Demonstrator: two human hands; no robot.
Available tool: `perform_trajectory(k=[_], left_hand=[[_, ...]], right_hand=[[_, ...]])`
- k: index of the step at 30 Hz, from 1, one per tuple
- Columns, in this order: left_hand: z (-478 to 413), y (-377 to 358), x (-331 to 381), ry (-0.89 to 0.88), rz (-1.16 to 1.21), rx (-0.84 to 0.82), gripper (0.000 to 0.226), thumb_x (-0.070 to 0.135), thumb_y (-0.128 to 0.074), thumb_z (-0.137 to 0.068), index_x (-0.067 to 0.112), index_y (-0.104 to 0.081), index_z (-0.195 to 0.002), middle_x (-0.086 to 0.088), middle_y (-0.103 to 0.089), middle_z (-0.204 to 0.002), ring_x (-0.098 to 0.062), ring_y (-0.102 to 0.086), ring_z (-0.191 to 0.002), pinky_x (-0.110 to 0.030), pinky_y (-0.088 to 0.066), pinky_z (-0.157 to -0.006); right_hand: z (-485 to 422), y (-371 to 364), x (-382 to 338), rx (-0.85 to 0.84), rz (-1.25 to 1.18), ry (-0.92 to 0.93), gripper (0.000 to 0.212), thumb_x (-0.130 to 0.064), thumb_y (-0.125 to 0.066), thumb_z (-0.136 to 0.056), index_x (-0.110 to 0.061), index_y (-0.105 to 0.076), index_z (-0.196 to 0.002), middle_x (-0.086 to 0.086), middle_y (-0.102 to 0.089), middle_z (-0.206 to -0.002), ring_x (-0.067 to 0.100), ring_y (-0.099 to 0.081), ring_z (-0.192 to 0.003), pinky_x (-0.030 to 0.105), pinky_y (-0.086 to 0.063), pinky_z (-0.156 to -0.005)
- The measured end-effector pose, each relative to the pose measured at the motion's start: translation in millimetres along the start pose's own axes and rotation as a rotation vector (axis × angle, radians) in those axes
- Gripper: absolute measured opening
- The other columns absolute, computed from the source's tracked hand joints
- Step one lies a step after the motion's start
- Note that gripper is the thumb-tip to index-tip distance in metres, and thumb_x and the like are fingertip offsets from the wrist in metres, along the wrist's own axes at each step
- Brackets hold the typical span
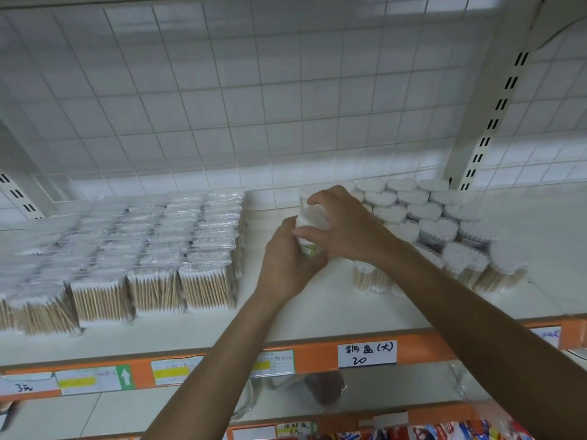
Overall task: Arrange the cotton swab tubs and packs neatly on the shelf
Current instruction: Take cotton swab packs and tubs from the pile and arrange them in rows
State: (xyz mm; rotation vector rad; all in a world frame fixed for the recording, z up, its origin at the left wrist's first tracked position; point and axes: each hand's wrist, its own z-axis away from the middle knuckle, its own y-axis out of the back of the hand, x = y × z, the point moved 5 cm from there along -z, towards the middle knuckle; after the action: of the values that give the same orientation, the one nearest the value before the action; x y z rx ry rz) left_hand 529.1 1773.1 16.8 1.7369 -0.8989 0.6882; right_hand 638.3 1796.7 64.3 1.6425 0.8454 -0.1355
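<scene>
1. Left hand (286, 258) wraps the lower side of a cotton swab tub (313, 217) with its fingers curled round it. The tub is in the gap at the middle of the shelf (317, 308); whether it rests there or is lifted, I cannot tell.
2. Left of the gap, the clear packs (152, 249) stand in tight rows with their sticks upright and front faces level.
3. Right hand (346, 223) grasps the tub's top from above, thumb on the near side, fingers over the far rim.
4. Further right, the heart-shaped tubs (438, 230) nest in staggered rows.
5. To do this step well, I judge: keep the tub upright, seat it snug against the heart-shaped tubs rather than mid-gap, turn its label forward, and let go gently so the neighbours are not nudged.
6. The green patch on the tub's label is too blurred to read. On the orange shelf edge (317, 357), the printed tags (171, 371) at the left are illegible. The handwritten tag (367, 353) shows characters ending "(大)" above "20".
</scene>
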Motion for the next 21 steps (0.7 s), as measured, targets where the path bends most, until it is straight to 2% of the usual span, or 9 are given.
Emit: perform_trajectory(k=[2,4,7,9,11,14,17,19,21], left_hand=[[-3,1,-3,-0.009,-0.026,0.018,0.047,0.025,-0.078,-0.073,0.012,-0.053,-0.111,0.002,-0.059,-0.092,-0.011,-0.051,-0.076,-0.011,-0.034,-0.058],[-7,4,-5,0.008,0.008,-0.006,0.048,0.026,-0.076,-0.074,0.016,-0.052,-0.114,0.003,-0.061,-0.099,-0.009,-0.054,-0.079,-0.008,-0.036,-0.061],[-11,7,-3,0.03,0.185,-0.109,0.05,0.025,-0.076,-0.071,0.027,-0.051,-0.114,0.009,-0.063,-0.104,-0.002,-0.06,-0.09,-0.015,-0.045,-0.075],[-8,4,-2,0.04,0.252,-0.2,0.051,0.018,-0.075,-0.074,0.026,-0.05,-0.118,0.013,-0.062,-0.105,0.006,-0.058,-0.088,-0.015,-0.045,-0.076],[-6,-1,-5,0.052,0.292,-0.256,0.053,0.01,-0.073,-0.078,0.023,-0.046,-0.121,0.01,-0.061,-0.109,0.002,-0.058,-0.094,-0.018,-0.047,-0.079],[-4,-6,-10,0.044,0.244,-0.209,0.049,0.013,-0.073,-0.079,0.02,-0.042,-0.117,0.007,-0.058,-0.106,-0.006,-0.058,-0.091,-0.023,-0.049,-0.077],[-6,-2,-5,-0.125,0.087,-0.149,0.036,0.023,-0.074,-0.078,0.02,-0.053,-0.107,0.013,-0.057,-0.096,-0.006,-0.057,-0.09,-0.021,-0.049,-0.075],[-7,-2,-2,-0.23,-0.035,-0.154,0.033,0.03,-0.074,-0.074,0.019,-0.063,-0.103,0.013,-0.054,-0.09,-0.007,-0.054,-0.089,-0.015,-0.046,-0.073],[-8,-2,-7,-0.214,-0.136,-0.132,0.033,0.033,-0.077,-0.073,0.022,-0.066,-0.103,0.006,-0.054,-0.088,-0.002,-0.053,-0.08,-0.006,-0.04,-0.067]], right_hand=[[0,3,-1,-0.041,0.019,0.045,0.066,-0.044,-0.069,-0.078,-0.018,-0.044,-0.133,0.002,-0.045,-0.127,0.017,-0.047,-0.115,0.026,-0.037,-0.089],[0,10,-1,-0.096,0.029,0.085,0.068,-0.039,-0.07,-0.079,-0.02,-0.041,-0.137,0.001,-0.045,-0.13,0.016,-0.046,-0.116,0.024,-0.037,-0.09],[1,21,-2,-0.178,0.077,0.156,0.071,-0.031,-0.071,-0.079,-0.023,-0.037,-0.141,-0.003,-0.04,-0.137,0.011,-0.042,-0.12,0.022,-0.035,-0.095],[3,23,-7,-0.241,0.106,0.224,0.073,-0.021,-0.069,-0.078,-0.026,-0.035,-0.142,-0.005,-0.038,-0.141,0.01,-0.036,-0.128,0.022,-0.031,-0.101],[5,21,-11,-0.293,0.084,0.244,0.072,-0.014,-0.068,-0.078,-0.027,-0.037,-0.141,-0.006,-0.043,-0.138,0.008,-0.04,-0.124,0.023,-0.035,-0.1],[5,22,-8,-0.247,0.094,0.184,0.071,-0.027,-0.074,-0.075,-0.025,-0.042,-0.138,-0.003,-0.051,-0.131,0.012,-0.047,-0.119,0.03,-0.041,-0.098],[4,25,0,-0.169,0.11,0.09,0.075,-0.047,-0.075,-0.07,-0.021,-0.045,-0.134,0.0,-0.055,-0.127,0.014,-0.052,-0.112,0.03,-0.043,-0.093],[5,23,4,-0.18,0.156,0.064,0.074,-0.05,-0.075,-0.07,-0.02,-0.047,-0.132,-0.002,-0.056,-0.122,0.014,-0.053,-0.109,0.03,-0.044,-0.09],[5,18,5,-0.217,0.156,0.095,0.056,-0.044,-0.076,-0.072,-0.028,-0.054,-0.12,-0.01,-0.057,-0.107,0.006,-0.053,-0.096,0.029,-0.042,-0.083]])
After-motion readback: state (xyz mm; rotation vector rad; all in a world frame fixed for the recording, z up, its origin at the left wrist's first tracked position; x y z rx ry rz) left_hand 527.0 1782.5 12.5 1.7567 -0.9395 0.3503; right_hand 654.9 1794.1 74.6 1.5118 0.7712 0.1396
